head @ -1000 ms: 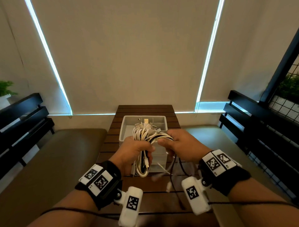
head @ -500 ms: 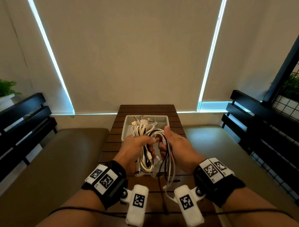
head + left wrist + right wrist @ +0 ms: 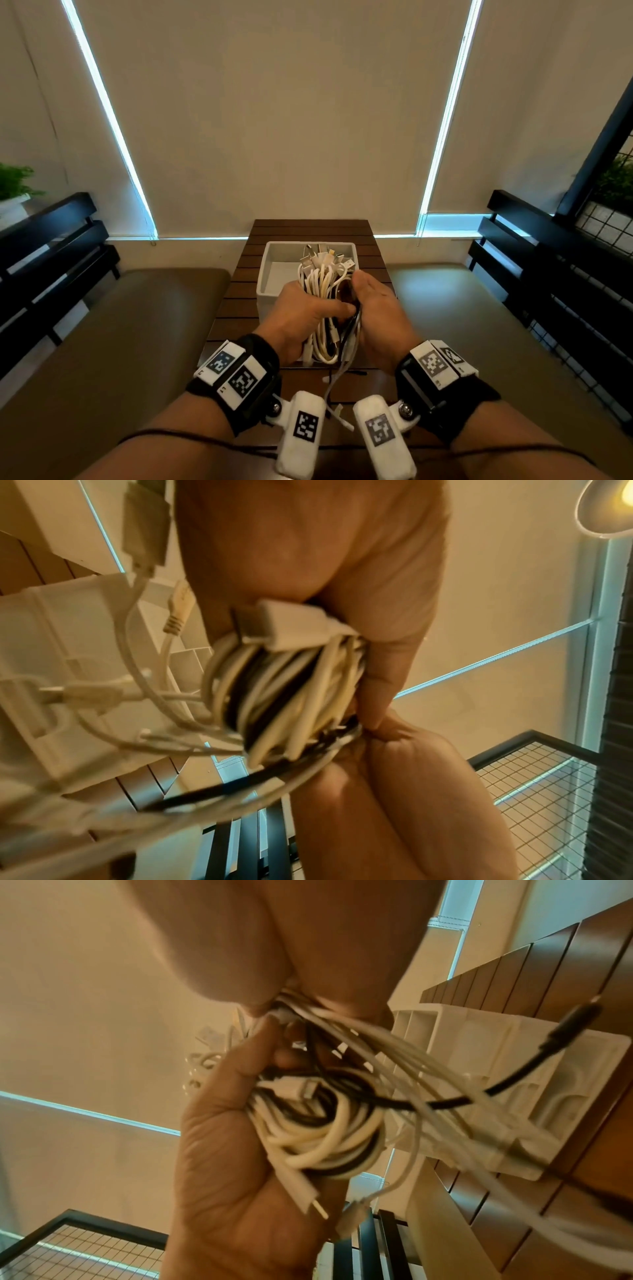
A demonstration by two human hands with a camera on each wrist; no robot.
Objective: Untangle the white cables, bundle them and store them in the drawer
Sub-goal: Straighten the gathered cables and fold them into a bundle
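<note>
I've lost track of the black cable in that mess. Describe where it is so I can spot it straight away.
Start at the wooden table with the white drawer on it. Just in front, both hands hold a bundle of white cables. The black cable runs down its right side by the right hand; it is the only dark strand there.

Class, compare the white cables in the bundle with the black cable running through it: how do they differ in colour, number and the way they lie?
The white cables are pale and many; the black cable is dark, and apparently single. The white cables lie mostly coiled in loops inside the left hand; the black cable trails loose out of the bundle. Both pass between the left hand and right hand, above the white drawer.
</note>
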